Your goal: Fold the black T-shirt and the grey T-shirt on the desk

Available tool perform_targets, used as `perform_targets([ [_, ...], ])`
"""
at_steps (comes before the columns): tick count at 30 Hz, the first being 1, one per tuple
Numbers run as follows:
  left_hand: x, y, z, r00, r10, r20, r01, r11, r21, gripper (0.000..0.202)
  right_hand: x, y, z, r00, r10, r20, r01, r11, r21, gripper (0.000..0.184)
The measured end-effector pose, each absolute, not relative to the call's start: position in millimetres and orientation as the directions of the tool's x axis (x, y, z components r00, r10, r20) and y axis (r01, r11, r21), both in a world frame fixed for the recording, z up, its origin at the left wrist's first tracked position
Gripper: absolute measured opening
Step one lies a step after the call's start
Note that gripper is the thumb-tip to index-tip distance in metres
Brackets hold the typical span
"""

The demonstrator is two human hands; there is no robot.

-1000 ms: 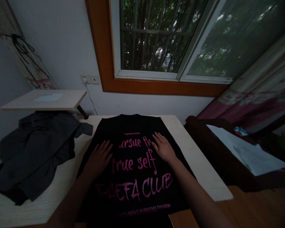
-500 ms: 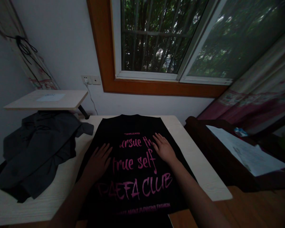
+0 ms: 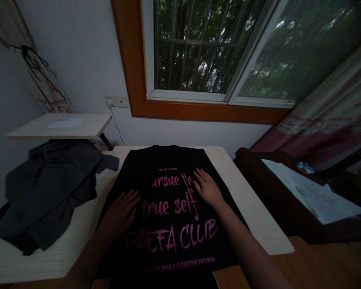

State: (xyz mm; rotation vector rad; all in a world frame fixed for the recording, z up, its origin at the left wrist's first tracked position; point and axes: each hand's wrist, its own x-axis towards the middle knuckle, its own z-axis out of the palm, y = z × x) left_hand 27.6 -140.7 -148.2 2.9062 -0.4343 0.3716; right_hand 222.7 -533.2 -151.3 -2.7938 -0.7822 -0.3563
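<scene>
Blk tee (image 3: 168, 192), print (image 3: 171, 237) up, flat on table (image 3: 249, 192)

Near: tee's lower end, v. dark; we can't tell where hem stops.
Left hand (image 3: 122, 208): grip flat, fingers a bit spread, pinching nothing, on tee's L side.
Right hand (image 3: 209, 186): same, on R side, slightly farther up.
Risk, as we judge: uneven push or drag by either palm cd ruck cloth, skew print; dim light cd hide creases.
L of tee: grey garment (image 3: 52, 188), heaped; one end just beside tee, cd catch if tee slid L.
Far: tee's neck end nr table's back edge; window (image 3: 198, 60) beyond.
</scene>
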Motion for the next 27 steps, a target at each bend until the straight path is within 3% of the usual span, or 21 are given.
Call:
perform_targets([
  [8, 52, -144, -130, 0.935, -0.185, 0.302, -0.228, -0.967, 0.112, 0.043, 222, -533, -150, 0.83, 0.487, 0.274, 0.531, -0.84, -0.116, 0.052],
  [14, 103, -143, -137, 0.971, -0.125, 0.204, -0.146, -0.985, 0.091, 0.053, 221, -533, -149, 0.821, 0.491, 0.293, 0.539, -0.835, -0.11, 0.052],
  [27, 94, -139, -151, 0.967, -0.15, 0.204, -0.164, -0.985, 0.057, 0.055, 223, -540, -143, 0.812, 0.452, 0.369, 0.543, -0.816, -0.197, 0.045],
])
